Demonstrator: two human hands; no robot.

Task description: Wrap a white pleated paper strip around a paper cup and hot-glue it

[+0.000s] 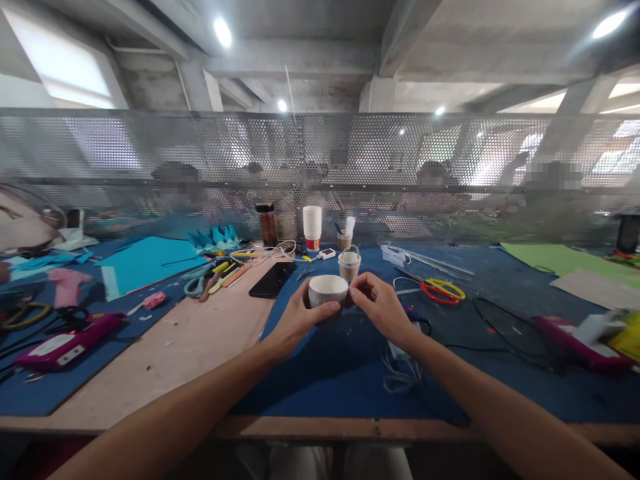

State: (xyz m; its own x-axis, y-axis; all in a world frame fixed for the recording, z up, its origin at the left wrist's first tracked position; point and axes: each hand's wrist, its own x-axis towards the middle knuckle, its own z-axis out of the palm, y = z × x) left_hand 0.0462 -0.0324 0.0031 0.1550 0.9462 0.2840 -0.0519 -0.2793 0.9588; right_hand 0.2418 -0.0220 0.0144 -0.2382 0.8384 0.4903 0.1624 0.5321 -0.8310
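Note:
A small white paper cup [327, 289] is held above the blue table mat [340, 373], rim up. My left hand [296, 319] wraps its fingers round the cup's left side and bottom. My right hand [380, 305] pinches the cup's right rim with thumb and forefinger. Just behind the cup stands a second small cup with a handle [349, 264].
A black phone [273, 279] and a pink board [170, 353] lie to the left. A stack of white cups [312, 227] and a dark bottle [267, 225] stand by the mesh screen. Red and yellow scissors [443, 291] lie right; pink glue guns [65, 341] and cables at both sides.

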